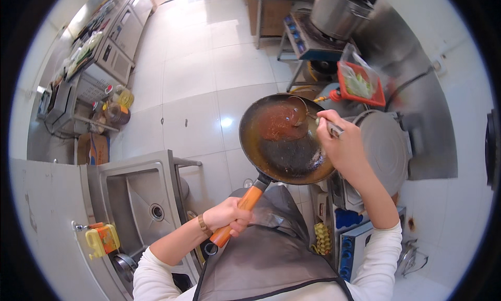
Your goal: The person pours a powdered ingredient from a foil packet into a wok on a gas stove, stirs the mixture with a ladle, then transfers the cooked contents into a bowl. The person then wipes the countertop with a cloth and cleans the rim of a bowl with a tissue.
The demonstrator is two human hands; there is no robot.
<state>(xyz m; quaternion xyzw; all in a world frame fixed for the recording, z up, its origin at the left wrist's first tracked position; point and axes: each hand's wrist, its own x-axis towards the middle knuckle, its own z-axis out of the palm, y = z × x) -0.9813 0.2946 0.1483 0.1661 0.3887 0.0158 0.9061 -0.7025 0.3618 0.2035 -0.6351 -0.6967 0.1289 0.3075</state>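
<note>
A dark frying pan (291,160) with an orange wooden handle (250,197) is held out over the floor in front of my apron. My left hand (233,215) is closed around that handle, which points down and left toward me. Reddish-brown sauce (276,123) lies in the far part of the pan, and its near part shows a thinner oily film. In my right hand (342,142) is the handle of a metal ladle (301,109); its bowl is in the sauce near the far right side of the pan.
At left stand a steel sink (133,207) and, farther off, oil bottles (118,112). To the right are a large round lid (381,152), a red basket (379,96) with greens in a plastic bag, and a blue-knobbed stove (354,238). A tall steel pot (338,17) stands on a farther burner.
</note>
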